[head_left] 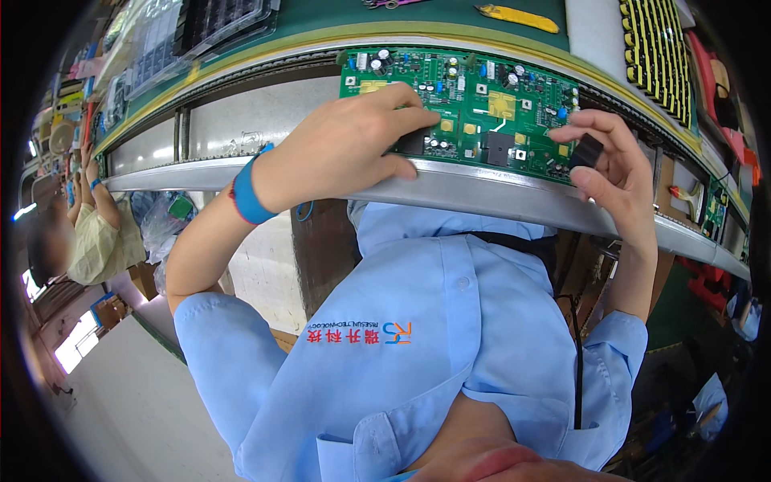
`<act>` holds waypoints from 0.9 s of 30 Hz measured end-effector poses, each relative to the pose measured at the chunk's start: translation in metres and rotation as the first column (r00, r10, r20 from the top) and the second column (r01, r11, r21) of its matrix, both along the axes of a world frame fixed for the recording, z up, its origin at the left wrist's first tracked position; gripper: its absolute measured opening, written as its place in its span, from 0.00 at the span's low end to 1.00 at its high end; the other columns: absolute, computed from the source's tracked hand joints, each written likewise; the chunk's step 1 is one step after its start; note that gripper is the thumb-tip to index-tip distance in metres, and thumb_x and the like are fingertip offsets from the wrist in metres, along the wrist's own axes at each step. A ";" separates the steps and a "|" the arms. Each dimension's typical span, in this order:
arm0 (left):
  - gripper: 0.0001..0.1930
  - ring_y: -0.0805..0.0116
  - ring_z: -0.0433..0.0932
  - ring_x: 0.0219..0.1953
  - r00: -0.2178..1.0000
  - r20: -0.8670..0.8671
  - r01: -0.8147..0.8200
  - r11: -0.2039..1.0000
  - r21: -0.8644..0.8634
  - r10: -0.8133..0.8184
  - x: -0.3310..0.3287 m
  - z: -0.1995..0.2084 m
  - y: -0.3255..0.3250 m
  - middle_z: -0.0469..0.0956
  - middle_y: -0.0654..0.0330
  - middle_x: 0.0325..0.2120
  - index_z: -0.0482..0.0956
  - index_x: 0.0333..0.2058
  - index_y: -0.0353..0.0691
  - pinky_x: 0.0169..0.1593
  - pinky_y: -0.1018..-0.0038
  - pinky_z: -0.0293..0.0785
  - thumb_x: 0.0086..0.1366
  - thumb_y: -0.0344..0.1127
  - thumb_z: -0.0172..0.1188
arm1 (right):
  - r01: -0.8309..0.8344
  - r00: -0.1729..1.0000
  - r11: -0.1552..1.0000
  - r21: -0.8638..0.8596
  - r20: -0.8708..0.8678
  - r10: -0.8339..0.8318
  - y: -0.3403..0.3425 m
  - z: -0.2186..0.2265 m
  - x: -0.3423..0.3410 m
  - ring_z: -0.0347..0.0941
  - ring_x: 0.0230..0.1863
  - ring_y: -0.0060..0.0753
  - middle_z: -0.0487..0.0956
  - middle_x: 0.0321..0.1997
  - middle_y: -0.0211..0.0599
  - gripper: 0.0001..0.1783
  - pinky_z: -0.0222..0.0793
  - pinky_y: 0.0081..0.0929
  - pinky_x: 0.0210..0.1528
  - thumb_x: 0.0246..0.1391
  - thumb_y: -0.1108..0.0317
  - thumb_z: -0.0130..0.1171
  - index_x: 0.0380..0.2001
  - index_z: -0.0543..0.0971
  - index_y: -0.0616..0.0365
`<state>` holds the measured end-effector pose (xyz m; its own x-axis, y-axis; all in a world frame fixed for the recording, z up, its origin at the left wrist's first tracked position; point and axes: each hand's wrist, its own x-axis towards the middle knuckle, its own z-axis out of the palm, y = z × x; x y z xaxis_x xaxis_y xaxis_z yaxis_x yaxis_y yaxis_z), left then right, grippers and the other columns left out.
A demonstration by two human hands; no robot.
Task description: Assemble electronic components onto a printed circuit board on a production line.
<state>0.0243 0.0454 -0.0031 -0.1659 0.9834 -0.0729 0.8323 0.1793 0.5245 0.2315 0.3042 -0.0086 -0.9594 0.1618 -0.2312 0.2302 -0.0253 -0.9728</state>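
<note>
A long green circuit board lies on the metal conveyor rail in front of me, carrying capacitors, yellow pads and small parts. My left hand, with a blue wristband, is over the board's left part. Its thumb and index finger are on either side of a black block-shaped component, which is partly hidden by the hand. At the board's right end, my right hand holds another black block-shaped component between thumb and fingers, tilted. A similar black component sits on the board between my hands.
The silver front rail runs between me and the board. Beyond lie a yellow cutter knife, a clear plastic tray and a rack of black-and-yellow parts. Another board is farther right. A co-worker is at the far left.
</note>
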 end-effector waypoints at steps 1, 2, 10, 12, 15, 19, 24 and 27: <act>0.28 0.60 0.74 0.40 0.997 0.072 -0.032 0.999 0.039 0.029 0.000 0.001 -0.003 0.72 0.58 0.40 0.74 0.53 0.40 0.43 0.67 0.73 0.51 0.29 0.69 | 0.007 1.000 1.000 0.004 0.005 -0.007 -0.001 -0.001 0.002 0.71 0.44 0.14 0.73 0.57 0.34 0.23 0.69 0.13 0.35 0.51 0.76 0.65 0.52 0.74 0.58; 0.28 0.60 0.74 0.40 0.997 0.077 -0.025 0.999 0.043 0.022 -0.001 0.002 -0.005 0.72 0.58 0.40 0.74 0.53 0.40 0.43 0.67 0.73 0.51 0.29 0.69 | -0.016 0.999 0.980 0.200 -0.038 0.025 -0.004 -0.003 0.002 0.71 0.43 0.17 0.74 0.54 0.33 0.22 0.69 0.15 0.35 0.51 0.76 0.64 0.51 0.74 0.57; 0.37 0.74 0.66 0.42 0.759 0.606 -0.283 0.959 -0.022 0.238 -0.012 0.006 -0.019 0.64 0.67 0.35 0.65 0.63 0.39 0.48 0.82 0.65 0.52 0.21 0.61 | -0.117 0.972 0.509 0.853 -0.006 0.233 -0.031 0.003 -0.003 0.75 0.41 0.48 0.72 0.45 0.41 0.30 0.73 0.38 0.36 0.45 0.79 0.61 0.55 0.71 0.56; 0.39 0.74 0.69 0.42 0.667 0.683 -0.337 0.938 -0.082 0.299 -0.012 0.008 -0.021 0.70 0.66 0.37 0.61 0.66 0.37 0.48 0.81 0.68 0.54 0.23 0.64 | -0.114 0.976 0.440 0.891 0.017 0.219 -0.033 0.000 -0.005 0.75 0.42 0.48 0.74 0.48 0.41 0.32 0.74 0.37 0.36 0.46 0.78 0.61 0.58 0.70 0.53; 0.40 0.75 0.73 0.43 0.513 0.820 -0.342 0.936 -0.077 0.255 -0.018 0.002 -0.026 0.75 0.64 0.39 0.59 0.67 0.36 0.48 0.79 0.70 0.56 0.27 0.67 | -0.151 0.977 0.337 0.929 0.088 0.195 -0.041 0.007 -0.006 0.77 0.42 0.48 0.76 0.48 0.41 0.36 0.74 0.36 0.37 0.46 0.77 0.63 0.61 0.68 0.49; 0.39 0.75 0.74 0.43 0.540 0.776 -0.405 0.909 -0.100 0.326 -0.023 -0.001 -0.035 0.77 0.63 0.39 0.60 0.66 0.35 0.47 0.79 0.71 0.57 0.27 0.67 | -0.126 0.973 0.286 0.950 0.063 0.221 -0.041 0.008 -0.011 0.78 0.40 0.46 0.80 0.46 0.38 0.38 0.74 0.36 0.35 0.44 0.75 0.65 0.62 0.68 0.47; 0.30 0.76 0.73 0.40 0.824 0.506 -0.349 0.931 0.103 0.253 -0.031 -0.006 -0.045 0.76 0.62 0.40 0.71 0.59 0.37 0.47 0.79 0.71 0.56 0.23 0.66 | -0.129 0.971 0.255 0.958 0.070 0.230 -0.040 0.009 -0.010 0.78 0.37 0.41 0.80 0.43 0.35 0.37 0.73 0.34 0.32 0.43 0.75 0.66 0.60 0.70 0.49; 0.29 0.76 0.73 0.37 0.878 0.393 -0.331 0.940 0.086 0.273 -0.025 0.000 -0.047 0.75 0.63 0.39 0.74 0.57 0.39 0.45 0.78 0.72 0.54 0.23 0.67 | -0.155 0.976 0.294 0.943 0.100 0.193 -0.041 0.012 -0.010 0.79 0.38 0.43 0.81 0.47 0.37 0.35 0.73 0.35 0.35 0.44 0.75 0.67 0.59 0.72 0.47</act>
<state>-0.0009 -0.0013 -0.0036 -0.4461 0.8937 -0.0473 0.4904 0.2883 0.8224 0.2212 0.2637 0.0036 -0.9968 0.0787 -0.0164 0.0799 0.9478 -0.3087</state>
